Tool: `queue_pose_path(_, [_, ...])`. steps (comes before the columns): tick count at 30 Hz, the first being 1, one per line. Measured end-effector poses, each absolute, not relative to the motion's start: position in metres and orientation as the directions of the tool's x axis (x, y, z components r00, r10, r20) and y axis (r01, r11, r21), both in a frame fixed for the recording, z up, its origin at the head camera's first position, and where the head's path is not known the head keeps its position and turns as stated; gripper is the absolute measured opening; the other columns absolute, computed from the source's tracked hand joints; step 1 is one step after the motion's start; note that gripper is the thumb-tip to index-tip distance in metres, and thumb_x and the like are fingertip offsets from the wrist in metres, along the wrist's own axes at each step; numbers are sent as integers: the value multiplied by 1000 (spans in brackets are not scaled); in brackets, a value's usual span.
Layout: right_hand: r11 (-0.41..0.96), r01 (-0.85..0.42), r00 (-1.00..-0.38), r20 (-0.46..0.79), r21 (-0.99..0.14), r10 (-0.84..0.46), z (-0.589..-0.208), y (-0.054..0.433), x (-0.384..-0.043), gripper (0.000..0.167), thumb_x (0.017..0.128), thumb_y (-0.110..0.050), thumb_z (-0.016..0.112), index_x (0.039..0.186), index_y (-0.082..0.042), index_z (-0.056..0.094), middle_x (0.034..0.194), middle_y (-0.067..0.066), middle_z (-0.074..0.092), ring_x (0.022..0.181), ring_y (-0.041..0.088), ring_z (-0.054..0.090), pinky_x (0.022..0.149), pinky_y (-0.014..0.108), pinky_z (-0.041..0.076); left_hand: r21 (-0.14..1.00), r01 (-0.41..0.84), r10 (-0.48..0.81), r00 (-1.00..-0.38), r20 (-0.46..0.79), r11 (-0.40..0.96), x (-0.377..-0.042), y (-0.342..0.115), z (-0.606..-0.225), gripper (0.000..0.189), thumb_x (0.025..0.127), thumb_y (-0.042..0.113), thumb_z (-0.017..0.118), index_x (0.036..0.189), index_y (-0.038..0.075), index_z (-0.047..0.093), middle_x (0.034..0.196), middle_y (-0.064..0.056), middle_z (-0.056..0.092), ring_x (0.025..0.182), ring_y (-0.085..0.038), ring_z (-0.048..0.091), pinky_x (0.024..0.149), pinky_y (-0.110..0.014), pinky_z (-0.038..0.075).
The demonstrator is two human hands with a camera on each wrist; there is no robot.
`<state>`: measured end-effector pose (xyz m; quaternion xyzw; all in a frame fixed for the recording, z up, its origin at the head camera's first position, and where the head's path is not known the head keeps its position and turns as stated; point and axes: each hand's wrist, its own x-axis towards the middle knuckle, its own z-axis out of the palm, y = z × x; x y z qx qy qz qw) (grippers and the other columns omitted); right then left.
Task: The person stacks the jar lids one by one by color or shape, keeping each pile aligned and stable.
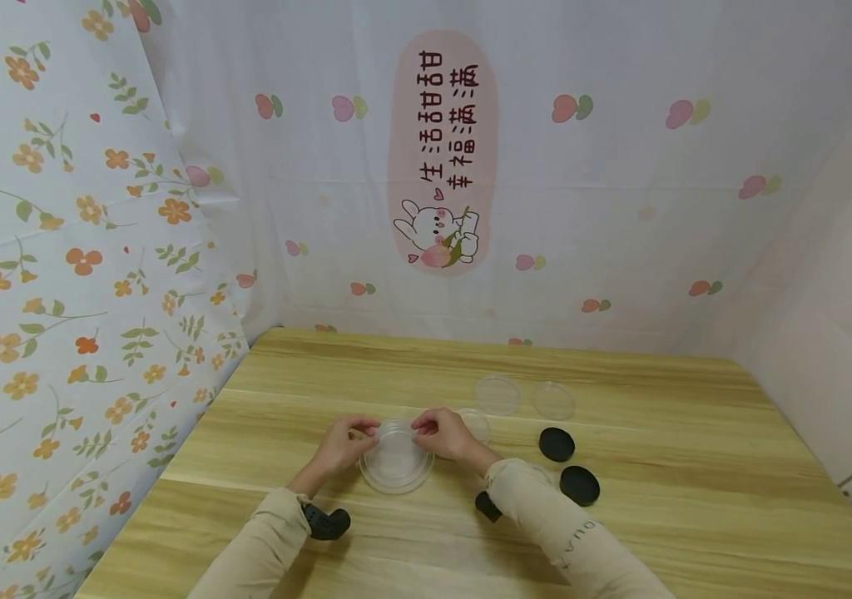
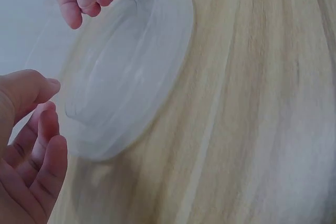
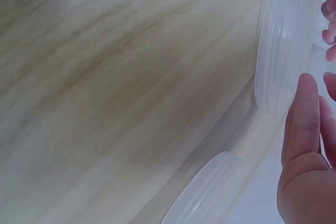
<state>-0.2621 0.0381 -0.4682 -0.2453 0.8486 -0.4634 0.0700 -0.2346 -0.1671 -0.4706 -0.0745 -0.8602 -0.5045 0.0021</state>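
We have left hand [image 1: 341, 448] and right hand [image 1: 445, 434] flanking clear dish [image 1: 397, 462] on desk [image 1: 306, 391], both grips loosely parted (touching? we can't tell), black discs [image 1: 557, 444] off right.

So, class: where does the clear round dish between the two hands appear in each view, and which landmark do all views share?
Head: the clear round dish is low, slightly left of centre.
Left wrist: the dish fills much of the upper left.
Right wrist: it stands at upper right, cut by the top edge.
Shared landmark: the right hand, at top left in left wrist, lower right in right wrist.
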Motion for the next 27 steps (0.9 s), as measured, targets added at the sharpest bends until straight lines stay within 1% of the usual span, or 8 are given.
queue_pose_path(3, [435,-359,-865,119,-826,-487,-465,42,-261,14,78,-2,60,90,6,63,75,3,57,67,10,51,60,20,45,864,154,138,-985,100,480,-234,-164,-466,20,77,0,63,97,-3,64,79,-6,59,54,-11,47,47,-21,39])
queue_pose_path(9, [453,-363,-869,121,-814,-479,-459,57,-260,17,81,-5,56,93,4,63,78,3,57,70,11,52,62,22,46,861,215,207,-970,131,462,-235,-156,-460,21,78,3,63,98,-3,63,81,-8,61,58,-13,53,50,-23,45])
queue_pose_path(13, [449,-331,-881,101,-830,-462,-457,73,-261,20,83,-6,54,97,6,62,80,5,59,70,16,54,62,25,47,867,323,308,-928,211,379,-242,-151,-465,21,81,11,62,99,-1,64,80,-5,60,59,-12,53,51,-24,45])
queue_pose_path(15, [454,-318,-891,98,-832,-444,-457,81,-263,20,83,-7,55,97,6,61,80,6,59,70,16,55,61,25,48,872,349,345,-911,228,344,-244,-147,-465,21,81,11,61,99,-1,63,80,-5,60,59,-13,53,50,-26,46])
queue_pose_path(18, [470,-293,-907,87,-833,-412,-458,92,-265,20,84,-7,56,98,6,61,81,6,59,70,16,55,59,25,49,877,349,372,-902,219,331,-248,-136,-464,21,82,8,59,99,-4,62,82,-9,60,61,-16,54,52,-25,46])
queue_pose_path(19, [484,-293,-912,89,-824,-401,-458,96,-266,19,84,-8,56,97,5,62,81,5,59,69,14,54,57,24,48,878,319,359,-915,186,357,-244,-130,-457,21,80,3,59,98,-8,61,82,-13,60,63,-19,56,54,-26,47])
queue_pose_path(25, [485,-258,-924,67,-835,-377,-459,116,-266,21,86,-7,55,100,7,59,81,7,58,65,15,54,51,27,48,888,281,346,-926,152,363,-236,-106,-430,19,81,-4,57,99,-9,60,87,-21,58,71,-31,58,56,-28,49])
queue_pose_path(27, [487,-257,-924,64,-835,-378,-458,122,-265,21,86,-6,55,101,8,58,82,8,58,64,15,53,51,26,47,891,276,350,-926,144,361,-239,-101,-428,20,81,-3,57,100,-9,59,88,-22,58,72,-32,58,57,-30,49])
